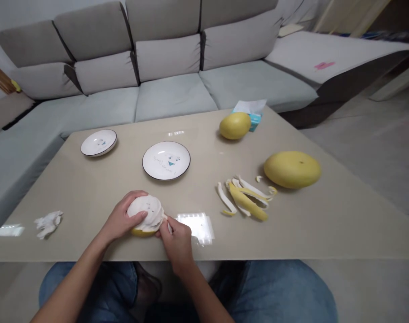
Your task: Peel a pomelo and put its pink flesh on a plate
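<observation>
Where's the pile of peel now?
In the head view, the pile of peel lies on the table right of centre, just left of and nearer than the rightmost yellow fruit.

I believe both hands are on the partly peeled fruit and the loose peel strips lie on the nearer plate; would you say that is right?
Not quite: the loose peel strips lie directly on the table, to the right of the nearer plate, as the head view shows. The left hand and right hand are indeed on the partly peeled fruit.
</observation>
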{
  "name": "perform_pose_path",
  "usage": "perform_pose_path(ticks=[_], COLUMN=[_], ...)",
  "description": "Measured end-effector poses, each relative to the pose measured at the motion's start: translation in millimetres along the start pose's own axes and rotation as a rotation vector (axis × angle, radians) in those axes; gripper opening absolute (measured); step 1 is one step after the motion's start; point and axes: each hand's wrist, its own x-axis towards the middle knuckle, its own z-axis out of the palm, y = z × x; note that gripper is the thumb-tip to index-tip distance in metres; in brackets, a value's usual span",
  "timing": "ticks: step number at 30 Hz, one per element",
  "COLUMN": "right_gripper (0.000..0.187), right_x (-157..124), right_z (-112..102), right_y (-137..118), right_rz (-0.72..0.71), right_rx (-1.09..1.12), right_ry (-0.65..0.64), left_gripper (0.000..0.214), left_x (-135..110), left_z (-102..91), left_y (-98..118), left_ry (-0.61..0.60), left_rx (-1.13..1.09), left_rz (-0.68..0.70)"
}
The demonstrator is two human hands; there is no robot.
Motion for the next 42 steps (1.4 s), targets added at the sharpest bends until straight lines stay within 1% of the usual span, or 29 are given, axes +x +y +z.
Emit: perform_pose_path(ticks=[4,7,10,15,19,21,23,26,29,32,34,38,40,42], right_gripper=[0.025,0.028,0.030,0.034,0.031,0.031,0.032,0.030,0.029,0.030,0.029,0.027,0.027,0.028], right_x=[0.4,2.2,4.9,12.6,20.2,22.0,21.6,18.8,17.1,17.8,18.9,22.6,25.1,26.9], right_z=[-8.4,-7.0,-0.6,9.5,10.1,6.5,1.0,-7.9,-13.2,-13.0,-10.4,-4.6,-3.6,-4.6], right_y=[-9.3,-14.5,-14.9,-10.1,-6.5,-5.5,-6.0,-10.1,-15.5,-17.1,-15.4,-10.0,-7.3,-4.8], right_rz=[-0.074,-0.089,-0.095,-0.129,-0.118,-0.102,-0.111,-0.148,-0.146,-0.154,-0.174,-0.160,-0.119,-0.050], right_rx=[-0.045,-0.111,-0.202,-0.274,-0.227,-0.172,-0.117,-0.094,-0.181,-0.263,-0.278,-0.213,-0.110,0.019], right_ry=[-0.075,-0.080,-0.070,-0.034,0.009,-0.009,-0.061,-0.138,-0.171,-0.197,-0.189,-0.112,-0.088,-0.086], left_gripper=[0.045,0.046,0.046,0.047,0.049,0.051,0.054,0.060,0.059,0.053,0.049,0.047,0.049,0.053], left_x=[-0.6,-0.6,-1.0,-2.2,-2.2,-2.9,-4.7,-9.0,-12.2,-12.2,-11.0,-9.6,-9.8,-9.8], left_z=[-4.3,-6.4,-6.5,-4.5,-3.5,-3.5,-3.5,-3.4,-3.2,-2.7,-2.4,-1.9,-1.6,-1.4], left_y=[-7.1,-9.8,-11.6,-15.7,-18.8,-20.8,-23.3,-27.2,-29.5,-29.8,-29.4,-29.0,-29.4,-30.3], left_ry=[-0.001,-0.007,-0.011,0.040,0.077,0.087,0.089,0.102,0.099,0.075,0.059,0.065,0.086,0.089], left_rx=[-0.063,-0.088,-0.108,-0.099,-0.109,-0.115,-0.124,-0.146,-0.148,-0.127,-0.115,-0.118,-0.119,-0.110], left_rz=[-0.021,-0.005,-0.009,-0.033,-0.062,-0.061,-0.058,-0.034,0.028,0.115,0.159,0.158,0.136,0.118])
